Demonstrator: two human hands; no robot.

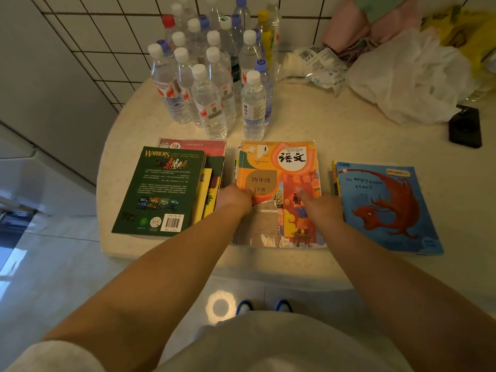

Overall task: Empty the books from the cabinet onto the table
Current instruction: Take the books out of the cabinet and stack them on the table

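On the worktop [349, 122] three piles of books lie in a row: green [158, 189], orange [284, 183], blue [386, 205]. Left hand [234, 197] and right hand [320, 204] grip the orange pile's sides, thumbs on its cover. No cabinet shows, so what remains is unclear. Bottles [214, 76] and bags [402, 76] crowd behind, a phone [465, 127] to the right.

Bottles [214, 76] block far side; bare table [362, 135] right.
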